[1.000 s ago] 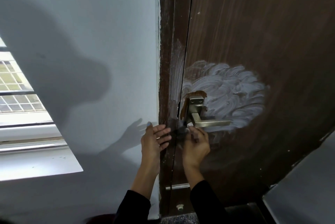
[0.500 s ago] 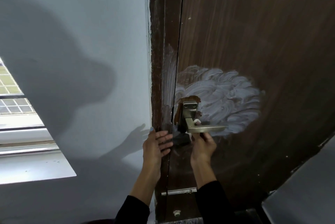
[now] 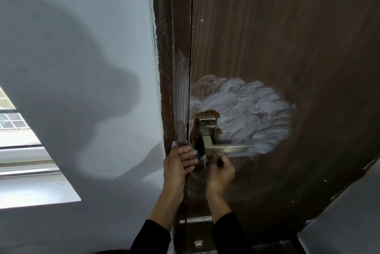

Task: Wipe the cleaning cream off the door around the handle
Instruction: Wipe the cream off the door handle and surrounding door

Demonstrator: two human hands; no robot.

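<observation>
From the head camera, looking up along a dark brown wooden door (image 3: 287, 38), two hands reached toward a metal lever handle (image 3: 225, 148). The left hand (image 3: 178, 163) lay flat, fingers straight and slightly spread, resting across the door frame (image 3: 167, 69) and the door's edge, just left of the handle's plate. The right hand (image 3: 221, 169) sat directly beneath the lever, fingers curled; something small and pale showed at its fingertips, but motion blur hid whether it was a cloth or cream, so what it pinched could not be told. The cleaning cream (image 3: 246, 110) spread as a broad patch of white swirls above and to the right of both hands, from the handle plate outward along the door, with a thinner streak running up the frame above the left hand. The lever's long axis ran level, pointing right, away from the left hand and over the right. The right hand was the nearer to the cream, so the wiping would likely have to travel up and rightward past the lever. A pale wall (image 3: 82, 110) stood left of the hands.
</observation>
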